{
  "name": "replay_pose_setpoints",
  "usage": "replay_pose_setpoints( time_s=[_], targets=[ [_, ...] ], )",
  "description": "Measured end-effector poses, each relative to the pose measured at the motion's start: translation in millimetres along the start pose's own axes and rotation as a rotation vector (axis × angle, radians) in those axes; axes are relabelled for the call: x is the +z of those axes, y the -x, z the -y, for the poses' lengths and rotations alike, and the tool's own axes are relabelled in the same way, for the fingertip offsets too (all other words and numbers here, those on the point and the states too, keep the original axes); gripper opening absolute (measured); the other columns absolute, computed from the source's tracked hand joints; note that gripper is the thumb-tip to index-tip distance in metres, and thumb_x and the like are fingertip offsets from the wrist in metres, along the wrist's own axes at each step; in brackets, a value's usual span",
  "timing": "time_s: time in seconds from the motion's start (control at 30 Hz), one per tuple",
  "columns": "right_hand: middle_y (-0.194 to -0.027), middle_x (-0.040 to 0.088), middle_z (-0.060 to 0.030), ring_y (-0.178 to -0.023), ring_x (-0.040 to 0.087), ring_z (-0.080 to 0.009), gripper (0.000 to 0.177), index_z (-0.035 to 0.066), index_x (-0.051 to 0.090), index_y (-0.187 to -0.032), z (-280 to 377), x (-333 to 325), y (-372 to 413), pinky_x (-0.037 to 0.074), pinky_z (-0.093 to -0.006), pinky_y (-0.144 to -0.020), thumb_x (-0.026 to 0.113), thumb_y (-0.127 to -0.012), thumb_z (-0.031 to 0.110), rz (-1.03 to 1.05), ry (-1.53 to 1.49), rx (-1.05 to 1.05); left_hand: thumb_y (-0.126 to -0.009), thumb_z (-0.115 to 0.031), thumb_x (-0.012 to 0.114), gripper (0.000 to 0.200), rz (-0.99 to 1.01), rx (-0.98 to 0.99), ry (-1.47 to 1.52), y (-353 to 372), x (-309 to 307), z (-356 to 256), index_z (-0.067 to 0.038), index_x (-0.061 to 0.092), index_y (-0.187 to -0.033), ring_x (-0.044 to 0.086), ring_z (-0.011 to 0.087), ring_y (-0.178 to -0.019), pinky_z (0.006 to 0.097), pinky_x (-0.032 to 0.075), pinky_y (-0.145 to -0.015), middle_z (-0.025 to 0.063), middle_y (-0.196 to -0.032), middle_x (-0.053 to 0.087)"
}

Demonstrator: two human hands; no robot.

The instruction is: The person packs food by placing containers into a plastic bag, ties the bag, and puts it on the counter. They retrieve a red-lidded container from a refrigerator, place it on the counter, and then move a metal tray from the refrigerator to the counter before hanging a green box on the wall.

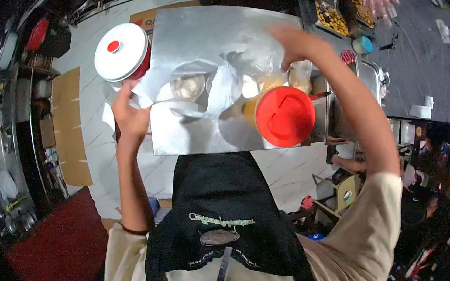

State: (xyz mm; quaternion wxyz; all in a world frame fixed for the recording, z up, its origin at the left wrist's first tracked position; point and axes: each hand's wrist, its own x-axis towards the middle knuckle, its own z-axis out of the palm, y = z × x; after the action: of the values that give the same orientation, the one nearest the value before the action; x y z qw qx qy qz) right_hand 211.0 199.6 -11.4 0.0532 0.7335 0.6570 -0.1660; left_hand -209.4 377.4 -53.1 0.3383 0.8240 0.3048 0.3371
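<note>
My left hand [131, 111] is closed on the edge of a white plastic bag [223, 89], at the left side of the steel table [203, 27]. Inside or just beneath the thin plastic sits a round clear tub [188, 87] with pale contents. Over the table's far right part, my right hand [293, 43] is blurred by motion, thumb and fingers apart, and nothing shows in it. Nearer to me stands a tub with a red lid [286, 117]. Small filled plastic bags [300, 76] lie behind that lid, below my right hand.
A red container with a white lid [121, 52] stands left of the table. Metal pans [368, 84] border it on the right. On the dark counter are trays of yellow food [331, 19] and a blue-lidded jar [362, 45]; another person's hand [378, 2] is near them.
</note>
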Motion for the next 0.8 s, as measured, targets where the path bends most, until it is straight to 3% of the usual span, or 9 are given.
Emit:
replay_pose_setpoints(
  time_s=[0.07, 0.2, 0.27, 0.3, 0.33, 0.37, 0.5, 0.67, 0.8],
  targets=[
    [-0.142, 0.059, -0.0204, -0.126, 0.060, -0.0357, 0.124, 0.012, 0.038, -0.156, -27, 44, -43, 0.048, -0.0432, -0.106, 0.100, -0.049, 0.015, 0.283, -0.069, -0.094, -0.084, -0.010, 0.083, 0.034, 0.125, -0.097, 0.210, 2, 2, -13, 0.001, 0.066, -0.110, 0.064, 0.0153, -0.087, 0.0307, 0.051, -0.077, 0.0097, -0.095, 0.071],
    [-0.142, 0.060, -0.0211, -0.124, 0.062, -0.0333, 0.141, 0.024, 0.029, -0.163, -65, 162, -90, 0.052, -0.0450, -0.098, 0.102, -0.043, 0.008, 0.601, -0.284, -0.191, -0.093, -0.009, 0.074, 0.024, 0.169, -0.510, 0.265, 4, 4, -35, 0.003, 0.067, -0.112, 0.063, 0.0124, -0.085, 0.0294, 0.050, -0.077, 0.0078, -0.093, 0.071],
    [-0.126, 0.071, -0.0189, -0.104, 0.070, -0.0327, 0.103, 0.018, 0.048, -0.152, -55, 156, -88, 0.053, -0.0452, -0.092, 0.098, -0.062, 0.020, 0.698, -0.163, -0.241, -0.097, -0.008, 0.071, 0.020, 0.126, -0.515, 0.317, 7, 2, -28, 0.003, 0.068, -0.112, 0.062, 0.0113, -0.083, 0.0275, 0.049, -0.076, 0.0067, -0.092, 0.071],
    [-0.124, 0.071, -0.0195, -0.102, 0.071, -0.0311, 0.059, 0.011, 0.068, -0.130, -29, 125, -89, 0.054, -0.0463, -0.087, 0.087, -0.079, 0.033, 0.948, 0.082, -0.040, -0.097, -0.008, 0.069, 0.019, 0.086, -0.430, 0.367, 8, 3, -21, 0.004, 0.068, -0.112, 0.061, 0.0107, -0.082, 0.0261, 0.049, -0.076, 0.0060, -0.091, 0.070],
    [-0.119, 0.071, -0.0202, -0.102, 0.071, -0.0326, 0.046, 0.009, 0.072, -0.120, -32, 124, -85, 0.053, -0.0473, -0.087, 0.082, -0.085, 0.036, 0.903, 0.007, -0.081, -0.098, -0.007, 0.068, 0.018, 0.050, -0.346, 0.418, 11, 3, -20, 0.004, 0.069, -0.111, 0.060, 0.0101, -0.080, 0.0246, 0.048, -0.075, 0.0053, -0.090, 0.070],
    [-0.115, 0.072, -0.0209, -0.101, 0.070, -0.0340, 0.038, 0.007, 0.075, -0.110, -43, 121, -75, 0.053, -0.0483, -0.086, 0.076, -0.090, 0.039, 0.855, -0.067, -0.115, -0.100, -0.013, 0.068, 0.020, -0.061, -0.524, 0.509, 6, 8, -44, 0.004, 0.069, -0.111, 0.054, 0.0073, -0.074, 0.0224, 0.042, -0.067, -0.0001, -0.083, 0.065],
    [-0.109, 0.071, -0.0213, -0.097, 0.067, -0.0363, 0.032, 0.004, 0.072, -0.110, -57, 79, -33, 0.052, -0.0455, -0.087, 0.068, -0.096, 0.033, 0.554, -0.221, -0.170, -0.105, -0.028, 0.063, 0.030, 0.093, -0.618, 0.443, -10, 7, -31, 0.000, 0.068, -0.100, 0.042, 0.0045, -0.067, 0.0256, 0.030, -0.059, -0.0073, -0.072, 0.051],
    [-0.118, 0.068, -0.0186, -0.106, 0.064, -0.0353, 0.029, 0.006, 0.068, -0.116, -45, 14, 13, 0.050, -0.0422, -0.095, 0.063, -0.101, 0.030, 0.120, -0.307, -0.097, -0.105, -0.037, 0.061, 0.038, 0.129, -0.581, 0.307, -34, 15, -33, -0.001, 0.065, -0.094, 0.042, 0.0063, -0.067, 0.0268, 0.035, -0.060, -0.0047, -0.071, 0.050],
    [-0.103, 0.069, -0.0091, -0.096, 0.065, -0.0234, 0.029, 0.003, 0.067, -0.114, 42, -43, 24, 0.052, -0.0365, -0.090, 0.061, -0.105, 0.030, 0.029, -0.622, 0.148, -0.102, -0.038, 0.064, 0.038, 0.224, -0.439, 0.377, -44, 14, -17, 0.000, 0.066, -0.096, 0.046, 0.0069, -0.068, 0.0272, 0.038, -0.061, -0.0009, -0.070, 0.053]
  ],
)
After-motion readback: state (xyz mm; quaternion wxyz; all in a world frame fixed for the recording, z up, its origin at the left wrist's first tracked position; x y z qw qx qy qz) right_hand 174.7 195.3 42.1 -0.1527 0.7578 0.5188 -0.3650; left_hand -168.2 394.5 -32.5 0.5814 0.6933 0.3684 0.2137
